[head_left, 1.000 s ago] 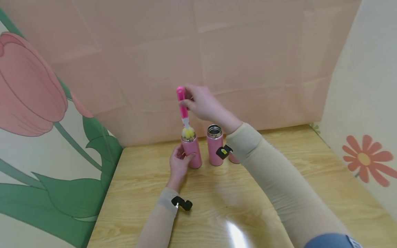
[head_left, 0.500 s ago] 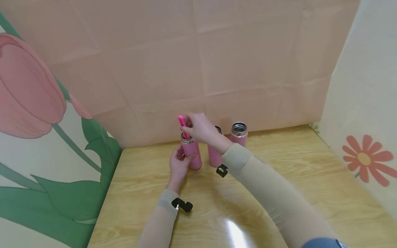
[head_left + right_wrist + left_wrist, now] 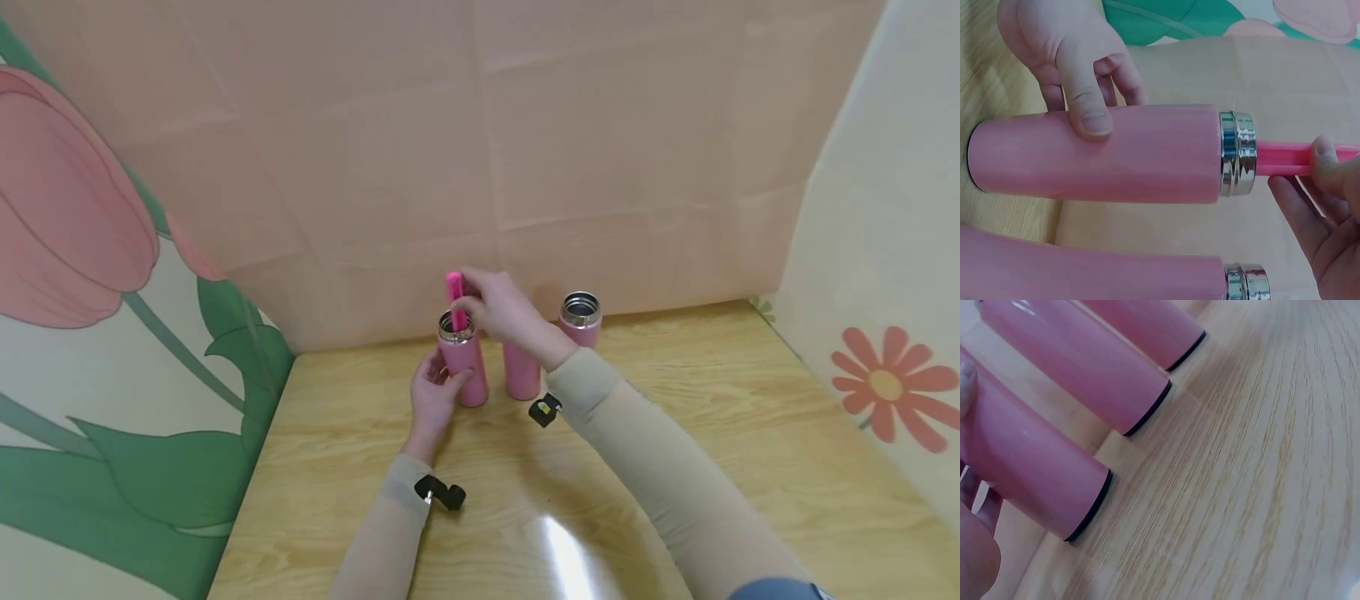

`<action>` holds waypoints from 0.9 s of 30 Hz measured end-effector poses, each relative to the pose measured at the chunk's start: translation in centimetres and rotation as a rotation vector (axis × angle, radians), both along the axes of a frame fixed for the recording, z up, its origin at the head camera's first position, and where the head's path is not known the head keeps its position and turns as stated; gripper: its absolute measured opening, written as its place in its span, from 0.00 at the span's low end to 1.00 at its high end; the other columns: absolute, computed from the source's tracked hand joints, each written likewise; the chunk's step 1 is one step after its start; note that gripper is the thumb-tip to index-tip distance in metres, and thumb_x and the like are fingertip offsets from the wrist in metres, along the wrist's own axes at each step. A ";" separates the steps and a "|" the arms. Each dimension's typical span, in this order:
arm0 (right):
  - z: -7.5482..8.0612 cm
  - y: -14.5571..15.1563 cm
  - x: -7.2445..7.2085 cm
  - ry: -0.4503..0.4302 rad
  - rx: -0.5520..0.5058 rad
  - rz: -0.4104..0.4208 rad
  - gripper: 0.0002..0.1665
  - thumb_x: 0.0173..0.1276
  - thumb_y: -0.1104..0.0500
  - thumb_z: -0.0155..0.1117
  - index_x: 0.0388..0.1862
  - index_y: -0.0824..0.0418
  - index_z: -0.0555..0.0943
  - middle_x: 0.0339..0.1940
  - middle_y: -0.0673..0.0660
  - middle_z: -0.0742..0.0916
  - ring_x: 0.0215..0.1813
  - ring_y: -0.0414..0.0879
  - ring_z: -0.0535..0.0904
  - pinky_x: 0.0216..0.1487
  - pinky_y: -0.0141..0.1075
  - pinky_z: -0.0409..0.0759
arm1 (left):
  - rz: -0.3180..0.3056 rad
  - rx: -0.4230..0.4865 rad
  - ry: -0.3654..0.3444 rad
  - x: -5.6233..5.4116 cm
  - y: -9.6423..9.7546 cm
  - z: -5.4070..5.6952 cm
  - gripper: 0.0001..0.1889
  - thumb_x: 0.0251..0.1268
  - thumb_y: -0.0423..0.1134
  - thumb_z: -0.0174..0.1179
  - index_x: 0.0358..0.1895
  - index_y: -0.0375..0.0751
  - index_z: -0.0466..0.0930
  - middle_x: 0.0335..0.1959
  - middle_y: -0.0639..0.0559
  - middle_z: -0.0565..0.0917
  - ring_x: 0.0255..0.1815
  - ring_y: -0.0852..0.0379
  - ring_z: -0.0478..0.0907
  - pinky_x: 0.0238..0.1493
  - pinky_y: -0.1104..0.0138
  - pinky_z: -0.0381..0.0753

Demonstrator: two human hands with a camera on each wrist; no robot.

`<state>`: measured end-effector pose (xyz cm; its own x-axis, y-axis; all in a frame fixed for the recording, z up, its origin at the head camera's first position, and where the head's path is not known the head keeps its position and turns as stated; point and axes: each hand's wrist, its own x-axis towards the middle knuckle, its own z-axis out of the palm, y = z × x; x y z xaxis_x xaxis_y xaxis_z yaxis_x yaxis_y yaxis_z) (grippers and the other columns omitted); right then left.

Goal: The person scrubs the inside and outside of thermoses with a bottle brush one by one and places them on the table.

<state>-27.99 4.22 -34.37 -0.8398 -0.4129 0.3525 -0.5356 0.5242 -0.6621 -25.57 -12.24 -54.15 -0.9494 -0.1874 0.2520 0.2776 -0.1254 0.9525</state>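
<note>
My left hand (image 3: pixel 435 398) grips the leftmost pink vacuum bottle (image 3: pixel 467 375), which stands upright and lidless on the table, thumb across its near side. In the right wrist view the thumb and fingers wrap around the bottle's body (image 3: pixel 1160 156). My right hand (image 3: pixel 504 310) pinches the bright pink handle of a bottle brush (image 3: pixel 456 292) between thumb and fingers. Only the handle sticks out of the bottle's silver threaded mouth (image 3: pixel 1239 154); the brush head is hidden inside. In the left wrist view the bottle's black base (image 3: pixel 1091 509) sits on the wood.
Two more pink bottles stand in a row to the right: the middle one (image 3: pixel 521 373), partly behind my right hand, and the far one (image 3: pixel 580 321), with its mouth uncovered. The wooden table (image 3: pixel 337 467) meets a pink paper backdrop (image 3: pixel 360 183) behind them.
The right hand has lowered the brush, so its yellow bristle head went from the bottle's mouth down inside. Since half a second ago the handle has swung slightly right and more upright.
</note>
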 end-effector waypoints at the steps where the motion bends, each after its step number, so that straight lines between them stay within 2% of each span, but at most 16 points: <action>1: 0.0 0.1 0.0 -0.002 -0.005 0.002 0.05 0.77 0.61 0.70 0.45 0.59 0.82 0.39 0.54 0.91 0.40 0.46 0.87 0.41 0.40 0.86 | -0.003 0.006 0.003 0.0 0.0 0.1 0.34 0.57 0.21 0.77 0.69 0.32 0.79 0.63 0.37 0.85 0.65 0.45 0.81 0.71 0.49 0.76; 8: -0.6 0.2 0.1 -0.016 -0.041 0.024 0.06 0.78 0.59 0.71 0.47 0.58 0.82 0.39 0.51 0.90 0.42 0.44 0.87 0.41 0.38 0.87 | -0.017 0.001 0.003 0.0 0.3 0.2 0.33 0.58 0.25 0.78 0.69 0.35 0.80 0.63 0.39 0.85 0.66 0.45 0.80 0.72 0.50 0.75; 16: -1.1 0.0 0.4 0.011 -0.108 -0.017 0.10 0.76 0.60 0.72 0.49 0.62 0.82 0.38 0.54 0.90 0.41 0.45 0.87 0.39 0.36 0.88 | -0.008 -0.033 -0.013 -0.1 0.6 0.0 0.33 0.60 0.29 0.79 0.71 0.38 0.80 0.65 0.42 0.85 0.66 0.46 0.81 0.71 0.53 0.77; 23: -1.0 0.2 0.6 -0.039 -0.144 -0.046 0.09 0.77 0.56 0.72 0.50 0.57 0.83 0.40 0.51 0.90 0.41 0.44 0.87 0.38 0.37 0.88 | 0.009 -0.005 0.008 -0.1 0.4 0.1 0.32 0.59 0.23 0.76 0.69 0.33 0.80 0.63 0.39 0.85 0.64 0.46 0.81 0.70 0.51 0.77; 27: -0.9 0.5 0.4 -0.050 -0.183 -0.045 0.07 0.78 0.56 0.71 0.49 0.56 0.84 0.39 0.51 0.90 0.41 0.49 0.88 0.38 0.40 0.87 | -0.009 -0.006 0.003 -0.1 0.0 0.2 0.32 0.61 0.23 0.75 0.70 0.35 0.79 0.65 0.40 0.83 0.67 0.44 0.79 0.73 0.50 0.73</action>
<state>-27.57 4.76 -35.31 -0.8741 -0.3073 0.3761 -0.4788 0.4149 -0.7737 -25.62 -12.22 -53.96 -0.9502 -0.1778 0.2561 0.2796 -0.1222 0.9523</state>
